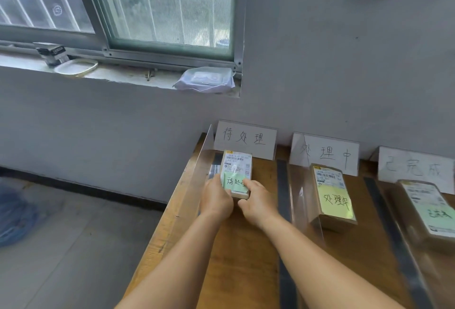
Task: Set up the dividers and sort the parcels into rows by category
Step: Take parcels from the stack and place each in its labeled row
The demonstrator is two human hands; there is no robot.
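I judge the step in hand to be the placing of a small brown cardboard parcel with a white shipping label and a green handwritten note [236,177] into the leftmost row of the wooden table [241,259], directly before the white handwritten category sign in its clear stand [245,139]. My left hand [216,198] grips the parcel's near left corner with fingers curled about it; my right hand [256,199] pinches the near right edge, thumb on top. The parcel lies flat, its long axis running away from me toward the wall, barcode end toward the sign. A clear upright acrylic divider [197,180] stands just beside it on the left, a dark tape strip [282,185] marking the row's right bound. Next move, in my judgement: square the parcel to the row, then release both hands. Two neighbouring rows each hold a parcel already.
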